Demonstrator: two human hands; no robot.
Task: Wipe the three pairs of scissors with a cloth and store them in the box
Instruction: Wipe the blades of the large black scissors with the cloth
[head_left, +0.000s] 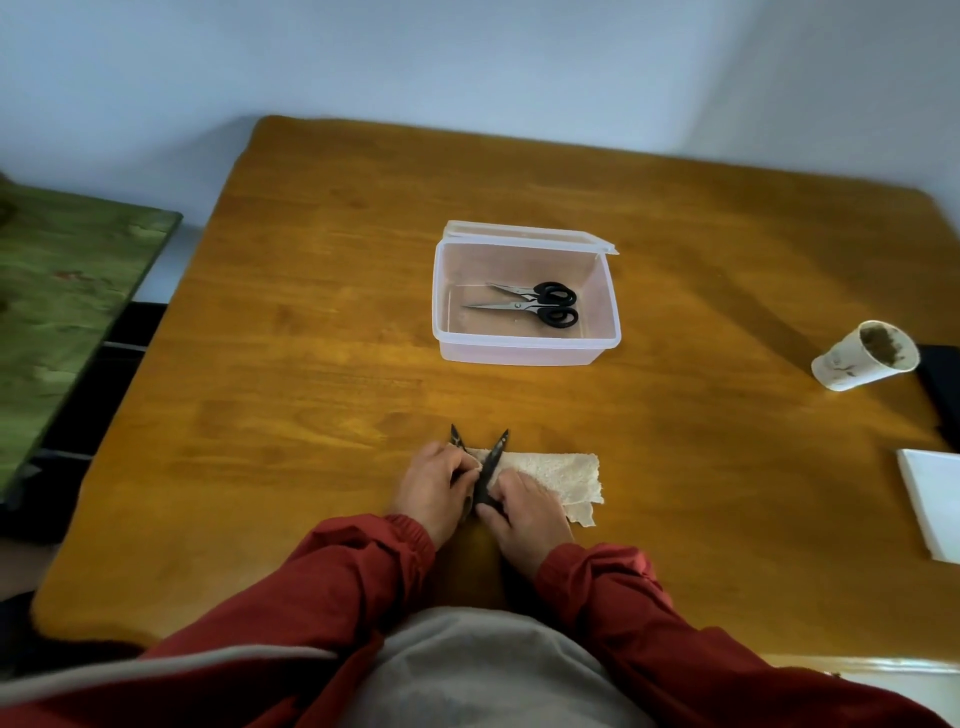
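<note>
On cloth (563, 474): L hand (434, 483), R hand (525, 513) grip scissors (492, 467)

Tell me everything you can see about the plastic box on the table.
The box is a translucent whitish plastic tub, rectangular with rounded corners, sitting upright on the wooden table near its middle. Its lid is open, hinged back along the far edge. Two pairs of black-handled scissors lie flat inside, blades pointing left. Nothing else touches it.

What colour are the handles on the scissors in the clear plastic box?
Black handles, head view.
</note>
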